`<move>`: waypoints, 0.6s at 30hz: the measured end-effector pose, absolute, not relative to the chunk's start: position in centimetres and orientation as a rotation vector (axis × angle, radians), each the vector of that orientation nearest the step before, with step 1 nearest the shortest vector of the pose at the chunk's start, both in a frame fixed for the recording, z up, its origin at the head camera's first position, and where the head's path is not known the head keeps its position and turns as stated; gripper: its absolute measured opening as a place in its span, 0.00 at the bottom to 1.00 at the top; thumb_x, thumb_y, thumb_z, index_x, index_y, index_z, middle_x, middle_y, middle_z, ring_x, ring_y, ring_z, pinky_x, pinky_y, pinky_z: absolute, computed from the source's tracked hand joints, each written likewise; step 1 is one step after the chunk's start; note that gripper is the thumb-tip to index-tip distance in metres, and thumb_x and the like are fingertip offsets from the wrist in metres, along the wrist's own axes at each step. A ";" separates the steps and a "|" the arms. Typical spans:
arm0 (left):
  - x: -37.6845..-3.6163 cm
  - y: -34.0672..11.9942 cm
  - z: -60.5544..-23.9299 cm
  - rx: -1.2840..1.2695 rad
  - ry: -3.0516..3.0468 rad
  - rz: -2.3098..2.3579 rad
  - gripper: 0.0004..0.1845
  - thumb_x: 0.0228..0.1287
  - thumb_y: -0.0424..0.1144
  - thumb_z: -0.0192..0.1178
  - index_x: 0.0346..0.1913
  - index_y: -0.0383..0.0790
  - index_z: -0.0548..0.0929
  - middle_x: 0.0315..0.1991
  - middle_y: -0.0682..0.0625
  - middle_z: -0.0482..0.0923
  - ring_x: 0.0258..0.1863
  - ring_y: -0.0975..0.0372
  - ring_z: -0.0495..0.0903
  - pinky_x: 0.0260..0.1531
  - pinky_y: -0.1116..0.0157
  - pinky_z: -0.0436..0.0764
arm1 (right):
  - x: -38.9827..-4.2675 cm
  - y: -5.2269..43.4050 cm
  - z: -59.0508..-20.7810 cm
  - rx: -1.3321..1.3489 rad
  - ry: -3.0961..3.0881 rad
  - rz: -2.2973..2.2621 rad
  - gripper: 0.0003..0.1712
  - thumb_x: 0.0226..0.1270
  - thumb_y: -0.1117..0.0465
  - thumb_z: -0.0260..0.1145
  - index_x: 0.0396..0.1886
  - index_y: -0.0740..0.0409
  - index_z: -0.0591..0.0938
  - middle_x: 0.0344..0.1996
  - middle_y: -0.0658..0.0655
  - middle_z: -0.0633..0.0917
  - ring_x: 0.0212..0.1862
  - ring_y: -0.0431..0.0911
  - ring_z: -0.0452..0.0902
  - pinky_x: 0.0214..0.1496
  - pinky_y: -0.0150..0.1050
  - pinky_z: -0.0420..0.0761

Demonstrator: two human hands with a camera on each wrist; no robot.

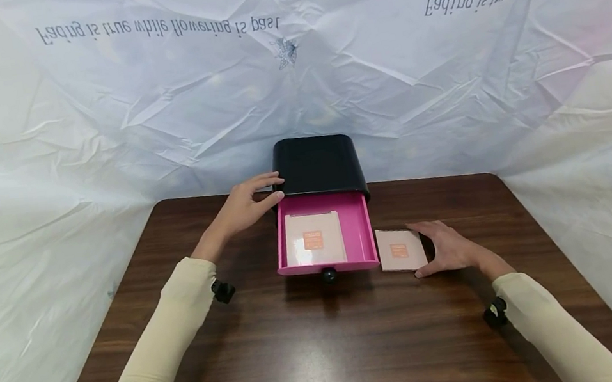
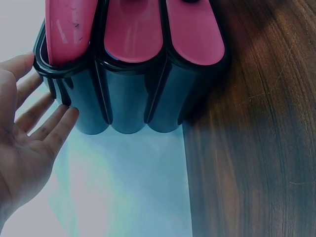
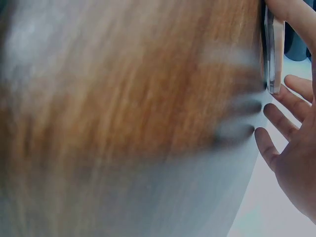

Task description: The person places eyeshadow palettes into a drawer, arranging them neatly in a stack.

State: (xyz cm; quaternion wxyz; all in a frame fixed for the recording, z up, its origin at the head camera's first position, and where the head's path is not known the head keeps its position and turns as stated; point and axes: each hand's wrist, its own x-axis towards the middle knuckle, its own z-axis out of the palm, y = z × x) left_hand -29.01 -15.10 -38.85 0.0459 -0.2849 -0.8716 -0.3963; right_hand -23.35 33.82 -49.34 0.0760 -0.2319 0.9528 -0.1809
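The left hand (image 1: 242,209) rests with straight fingers against the black plastic drawer box (image 1: 319,165), steadying it. The right hand (image 1: 448,247) touches a flat pale square packet (image 1: 400,249) on the brown wooden bench (image 1: 316,357), beside the open pink drawer (image 1: 359,229).

1. Your drawer unit (image 1: 319,166) stands at the back of the table (image 1: 315,351), its drawer (image 1: 359,229) pulled out toward you.
2. One flat packet (image 1: 313,239) lies in that drawer.
3. Another packet (image 1: 400,249) lies on the table, just right of the drawer.
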 end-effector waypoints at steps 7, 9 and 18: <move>-29.1 -15.1 -38.9 -0.872 -2.663 -1.204 0.25 0.75 0.54 0.60 0.69 0.49 0.79 0.74 0.53 0.69 0.70 0.55 0.73 0.64 0.53 0.78 | -23.2 33.8 -49.3 -0.688 2.867 -0.584 0.66 0.45 0.30 0.80 0.78 0.58 0.65 0.74 0.68 0.67 0.72 0.66 0.60 0.67 0.71 0.67; -29.1 -15.1 -38.9 -0.871 -2.667 -1.208 0.25 0.75 0.54 0.60 0.69 0.49 0.79 0.74 0.53 0.69 0.70 0.55 0.72 0.64 0.53 0.78 | -23.1 33.9 -49.2 -0.680 2.876 -0.597 0.66 0.45 0.30 0.79 0.78 0.58 0.64 0.74 0.68 0.66 0.72 0.66 0.60 0.66 0.71 0.67; -29.1 -15.1 -38.8 -0.868 -2.664 -1.218 0.26 0.74 0.55 0.60 0.69 0.49 0.80 0.74 0.54 0.68 0.70 0.54 0.73 0.64 0.52 0.78 | -22.4 34.3 -47.9 -0.637 2.913 -0.693 0.67 0.45 0.33 0.82 0.79 0.57 0.62 0.76 0.70 0.63 0.74 0.68 0.56 0.66 0.74 0.64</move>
